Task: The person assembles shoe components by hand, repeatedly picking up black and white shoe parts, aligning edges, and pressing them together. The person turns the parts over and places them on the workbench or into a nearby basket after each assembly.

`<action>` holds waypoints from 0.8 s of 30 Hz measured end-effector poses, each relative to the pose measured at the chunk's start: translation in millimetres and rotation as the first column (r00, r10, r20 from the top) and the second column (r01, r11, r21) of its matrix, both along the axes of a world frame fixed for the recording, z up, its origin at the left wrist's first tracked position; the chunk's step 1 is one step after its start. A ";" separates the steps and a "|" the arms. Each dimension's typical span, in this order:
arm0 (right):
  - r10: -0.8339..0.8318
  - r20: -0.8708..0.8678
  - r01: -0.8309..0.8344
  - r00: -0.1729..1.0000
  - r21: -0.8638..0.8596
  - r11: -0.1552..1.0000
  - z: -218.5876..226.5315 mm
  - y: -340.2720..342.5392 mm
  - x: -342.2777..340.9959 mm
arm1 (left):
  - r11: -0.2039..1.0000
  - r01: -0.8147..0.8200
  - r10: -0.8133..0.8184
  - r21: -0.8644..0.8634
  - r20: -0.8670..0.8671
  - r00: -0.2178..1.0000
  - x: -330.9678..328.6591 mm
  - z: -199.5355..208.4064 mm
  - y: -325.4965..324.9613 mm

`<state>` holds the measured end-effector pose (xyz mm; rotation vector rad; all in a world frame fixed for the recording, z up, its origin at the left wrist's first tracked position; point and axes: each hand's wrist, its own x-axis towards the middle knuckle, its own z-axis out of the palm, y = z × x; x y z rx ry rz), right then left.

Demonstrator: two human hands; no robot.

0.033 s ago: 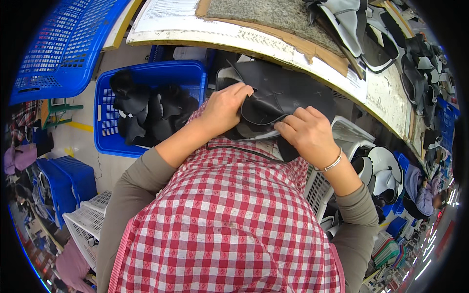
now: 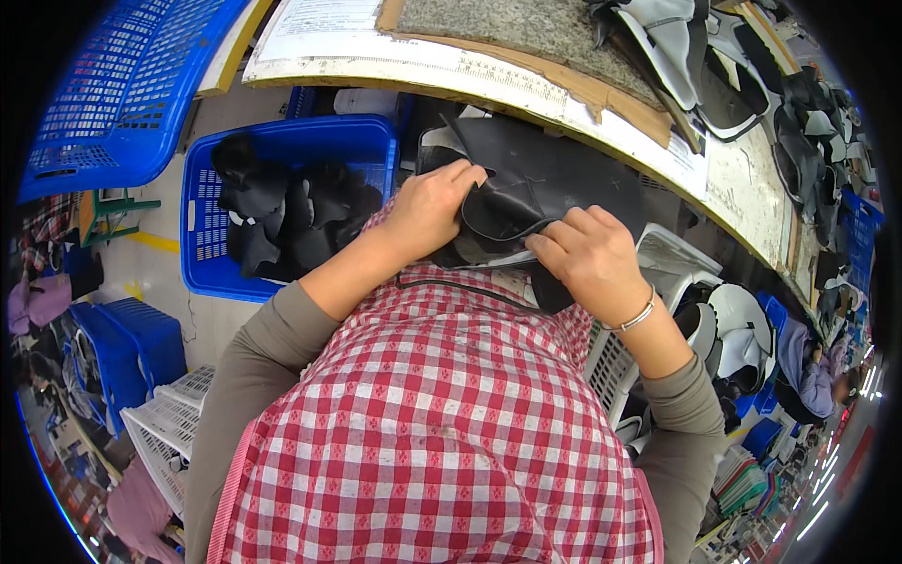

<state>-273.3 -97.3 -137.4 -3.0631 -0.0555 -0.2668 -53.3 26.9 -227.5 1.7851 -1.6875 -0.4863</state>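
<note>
Black leather (image 2: pixel 564 164) is staying nearly unmoved; left hand (image 2: pixel 434 209) and right hand (image 2: pixel 598 258) are pinching its edges, work seemingly barely advancing.

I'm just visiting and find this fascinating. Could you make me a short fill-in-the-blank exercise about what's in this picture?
1. The left hand and right hand both hold a ____ leather-like piece.
2. A bracelet circles the ____ wrist.
3. The checked apron is white and ____.
4. The basket of loose pieces, just left of the hands, is ____.

Missing words: black; right; red; blue.
</note>
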 end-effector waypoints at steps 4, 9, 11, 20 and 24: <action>-0.096 0.130 0.094 0.987 0.018 0.995 -6.8 1.3 -2.6 | 0.971 0.020 0.050 0.240 -0.283 0.958 21.1 54.6 0.7; -0.125 0.106 0.120 0.986 0.052 0.991 -19.0 -5.0 1.6 | 0.898 0.381 -0.253 0.223 -0.446 0.859 1.6 58.9 -35.7; -0.221 0.070 0.208 0.973 0.154 0.966 -28.4 -7.6 1.3 | 0.893 0.352 -0.173 0.280 -0.508 0.844 -9.4 46.0 -45.0; -0.534 -0.382 0.333 0.754 0.924 -0.190 -59.0 7.6 -18.8 | 0.865 0.382 0.094 0.325 -0.853 0.513 -11.3 32.0 -34.0; -0.605 -0.318 0.343 0.730 0.936 -0.079 -59.9 14.6 -17.1 | 0.866 0.344 0.067 0.362 -0.767 0.638 -14.3 37.8 -38.4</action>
